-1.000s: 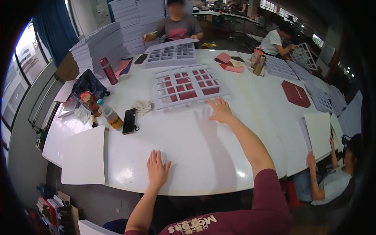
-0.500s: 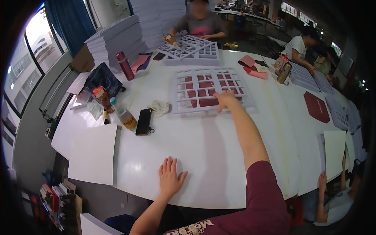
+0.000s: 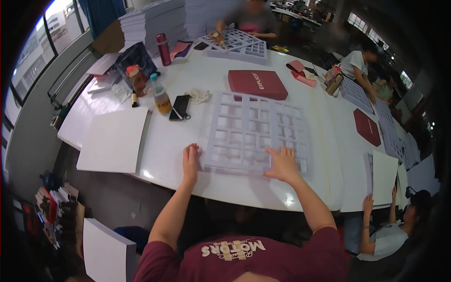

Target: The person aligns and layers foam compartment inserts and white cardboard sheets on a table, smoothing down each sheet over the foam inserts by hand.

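A white grid tray (image 3: 248, 157) with many rectangular openings lies in front of me, raised a little over the table or resting on it; I cannot tell which. My right hand (image 3: 283, 164) grips its near edge, thumb and fingers over the bars at the right. Just off the tray's near left corner, my left hand (image 3: 190, 162) is held edge-on with the fingers extended, apart from the tray. Beyond the tray's far edge lies a dark red box lid (image 3: 257, 84) lettered "EXPLICIT".
A white board (image 3: 112, 141) lies at the left. A phone (image 3: 179, 108), a bottle (image 3: 162, 98), a cloth (image 3: 199, 95) and a red thermos (image 3: 163, 49) stand or lie beyond it. Across the table a person handles other grid trays (image 3: 242, 54). More people work along the right.
My right hand has drawn the grid tray toward me, off the red lid, which now shows fully behind it. My left hand has lifted from the table toward the tray's left corner.
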`<state>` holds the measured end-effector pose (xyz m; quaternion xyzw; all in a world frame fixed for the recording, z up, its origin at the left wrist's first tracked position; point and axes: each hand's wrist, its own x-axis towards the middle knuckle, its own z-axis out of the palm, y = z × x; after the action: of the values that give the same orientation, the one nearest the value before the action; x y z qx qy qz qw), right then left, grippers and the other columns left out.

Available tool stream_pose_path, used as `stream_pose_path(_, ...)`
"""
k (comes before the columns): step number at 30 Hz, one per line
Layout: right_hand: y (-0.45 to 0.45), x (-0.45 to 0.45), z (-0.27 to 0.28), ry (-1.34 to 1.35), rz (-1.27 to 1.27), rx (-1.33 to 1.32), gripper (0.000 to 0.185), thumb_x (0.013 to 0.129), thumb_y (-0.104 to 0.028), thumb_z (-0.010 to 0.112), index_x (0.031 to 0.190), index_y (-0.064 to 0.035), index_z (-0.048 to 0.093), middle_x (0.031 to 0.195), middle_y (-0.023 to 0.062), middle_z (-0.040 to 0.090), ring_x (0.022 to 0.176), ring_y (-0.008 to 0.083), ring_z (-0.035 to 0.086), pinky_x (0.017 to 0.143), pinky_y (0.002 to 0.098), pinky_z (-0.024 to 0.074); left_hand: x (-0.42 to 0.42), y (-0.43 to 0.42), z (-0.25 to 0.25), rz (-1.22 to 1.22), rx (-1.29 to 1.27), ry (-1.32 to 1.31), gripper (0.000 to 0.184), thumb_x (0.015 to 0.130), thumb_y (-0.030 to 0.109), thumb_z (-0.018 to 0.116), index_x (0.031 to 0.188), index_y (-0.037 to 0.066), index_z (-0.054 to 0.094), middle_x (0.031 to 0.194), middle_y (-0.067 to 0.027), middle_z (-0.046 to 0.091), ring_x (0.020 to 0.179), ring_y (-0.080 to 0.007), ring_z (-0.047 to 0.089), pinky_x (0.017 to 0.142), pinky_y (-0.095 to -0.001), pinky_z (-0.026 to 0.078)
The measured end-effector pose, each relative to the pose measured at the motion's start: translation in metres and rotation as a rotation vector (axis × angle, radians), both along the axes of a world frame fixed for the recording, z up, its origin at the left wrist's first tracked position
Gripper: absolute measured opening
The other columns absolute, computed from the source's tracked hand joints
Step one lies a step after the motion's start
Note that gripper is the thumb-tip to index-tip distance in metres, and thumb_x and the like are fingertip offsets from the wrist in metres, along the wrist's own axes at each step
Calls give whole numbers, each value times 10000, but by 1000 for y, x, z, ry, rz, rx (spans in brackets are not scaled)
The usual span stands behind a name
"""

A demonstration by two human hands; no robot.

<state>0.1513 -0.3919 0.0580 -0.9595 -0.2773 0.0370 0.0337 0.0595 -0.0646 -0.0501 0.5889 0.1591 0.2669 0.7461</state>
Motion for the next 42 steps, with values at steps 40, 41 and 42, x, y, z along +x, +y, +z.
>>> stream_pose_path(40, 167, -186, 10, 1573, -34, 1143, 432, 1008, -236, 543, 1342, 24, 457, 1152, 146, 632, 1018, 184, 638, 865, 321, 537, -210, -33, 126, 224, 1673, 16, 263, 796, 189, 772, 746, 100, 530, 710, -35, 598, 584, -207, 601, 499, -353, 445)
stream_pose_path(41, 169, -187, 3, 1507, -80, 1094, 401, 1003, -196, 536, 1332, 22, 462, 1132, 136, 637, 1009, 179, 634, 857, 320, 534, -210, -44, 122, 185, 1641, -31, 239, 780, 179, 780, 784, 95, 556, 771, -28, 645, 625, -194, 633, 518, -336, 470)
stream_pose_path(42, 171, -187, -24, 1324, -25, 1214, 343, 960, -95, 510, 1283, 19, 496, 1072, 96, 633, 937, 147, 614, 818, 312, 522, -215, -51, 125, 47, 1571, 42, 253, 771, 185, 790, 914, 70, 615, 929, -60, 707, 802, -224, 691, 708, -334, 538)
